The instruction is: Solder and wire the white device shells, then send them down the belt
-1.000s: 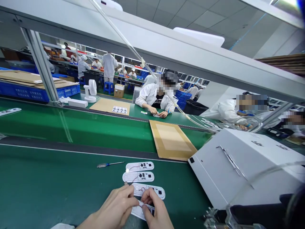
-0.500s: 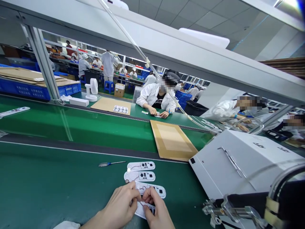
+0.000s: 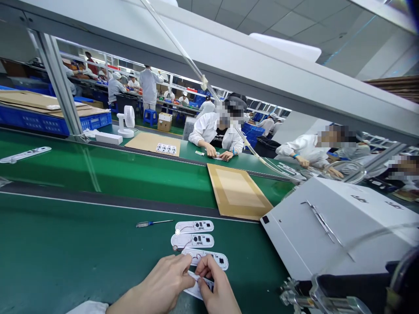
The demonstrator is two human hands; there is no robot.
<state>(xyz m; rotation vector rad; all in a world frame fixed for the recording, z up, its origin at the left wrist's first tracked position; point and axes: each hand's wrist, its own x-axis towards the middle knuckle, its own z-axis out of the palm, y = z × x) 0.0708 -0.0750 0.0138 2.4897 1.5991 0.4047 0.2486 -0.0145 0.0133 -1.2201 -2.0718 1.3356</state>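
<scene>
Low in the view, a white oblong casing with a small circuit board (image 3: 195, 292) lies partly hidden under my fingers. My left hand (image 3: 163, 274) is closed at its left end, the thumb on the casing and the forefinger bent above it. My right hand (image 3: 218, 285) pinches the casing's middle with thumb and fingers, where a thin wire seems to run. Just beyond lies another casing (image 3: 212, 259), its left end close to my left fingertips. Two more casings (image 3: 199, 240) lie parallel behind it, each with a board, thin wires and a round disc.
A blue-handled screwdriver (image 3: 147, 224) lies left of the casings. A framed cardboard sheet (image 3: 238, 192) spans the green belt (image 3: 131, 176). On the right stand a grey box (image 3: 304, 235) with tweezers (image 3: 322, 222) and a metal clamp fitting (image 3: 314, 296). Co-workers sit opposite.
My left forefinger has lifted slightly and its thumb has shifted on the casing. The right hand stays nearly still. A casing at far left on the belt has moved right.
</scene>
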